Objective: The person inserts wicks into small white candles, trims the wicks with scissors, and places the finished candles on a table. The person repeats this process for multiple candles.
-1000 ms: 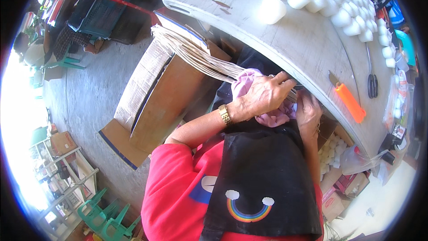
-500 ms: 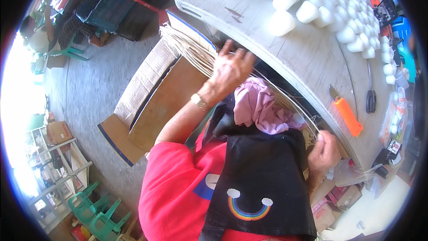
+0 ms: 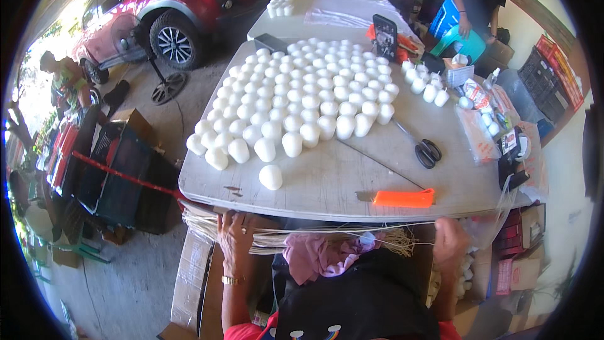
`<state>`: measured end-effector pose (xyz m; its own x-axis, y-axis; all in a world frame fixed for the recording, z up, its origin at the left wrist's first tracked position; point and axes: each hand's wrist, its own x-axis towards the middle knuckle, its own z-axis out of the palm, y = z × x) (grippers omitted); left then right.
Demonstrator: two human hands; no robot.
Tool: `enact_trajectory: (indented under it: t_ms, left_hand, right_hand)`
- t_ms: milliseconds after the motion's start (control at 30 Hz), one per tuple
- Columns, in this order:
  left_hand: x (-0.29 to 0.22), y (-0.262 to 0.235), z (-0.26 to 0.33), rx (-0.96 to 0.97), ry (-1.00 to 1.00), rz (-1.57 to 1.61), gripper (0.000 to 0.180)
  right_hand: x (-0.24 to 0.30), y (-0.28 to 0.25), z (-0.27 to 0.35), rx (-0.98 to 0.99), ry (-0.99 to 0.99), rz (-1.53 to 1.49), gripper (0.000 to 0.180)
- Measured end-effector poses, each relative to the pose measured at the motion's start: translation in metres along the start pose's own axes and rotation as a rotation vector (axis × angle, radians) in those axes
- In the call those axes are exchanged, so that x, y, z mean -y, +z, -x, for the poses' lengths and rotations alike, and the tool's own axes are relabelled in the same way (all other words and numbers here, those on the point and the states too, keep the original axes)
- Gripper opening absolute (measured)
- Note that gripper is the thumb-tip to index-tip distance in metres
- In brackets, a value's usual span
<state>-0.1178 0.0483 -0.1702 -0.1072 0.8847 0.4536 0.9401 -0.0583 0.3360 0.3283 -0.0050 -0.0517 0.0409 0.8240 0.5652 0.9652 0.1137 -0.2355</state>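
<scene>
A bundle of long pale cords (image 3: 267, 240) lies along the near edge of the table, above my lap. My left hand (image 3: 235, 239) is at the bundle's left part, fingers curled over the cords; a gold-coloured watch is on that wrist. To the right, my right hand (image 3: 450, 243) is closed, pinching a thin cord stretched between the two hands. The fingertips are slightly blurred. Between my hands a crumpled pink cloth (image 3: 311, 257) rests on my lap by the black apron (image 3: 358, 299), and frayed cord ends (image 3: 397, 241) stick out beside it.
Many white rounded wax-like pieces (image 3: 270, 177) stand on the grey table (image 3: 314, 198). Near its front lie an orange-handled knife (image 3: 404, 198), a thin rod (image 3: 380, 165) and black-handled scissors (image 3: 428, 153). Cardboard (image 3: 192, 277) stands at my left. Other people are at the far right and left.
My head view has lifted and turned, so the whole tabletop shows. My left hand has moved from reaching across the bundle to its left part; the right still pinches a cord.
</scene>
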Motion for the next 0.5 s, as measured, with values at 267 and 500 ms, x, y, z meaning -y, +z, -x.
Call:
enact_trajectory:
  t_ms: [267, 500]
  left_hand:
    - [0.018, -0.004, 0.004, 0.04, -0.083, -0.022, 0.014]
    - [-0.006, -0.021, 0.003, 0.092, 0.006, -0.185, 0.02]
  right_hand:
    - [-0.124, -0.033, 0.019, -0.348, 0.272, 0.508, 0.016]
    - [-0.204, -0.055, 0.038, -0.255, 0.523, 0.803, 0.018]
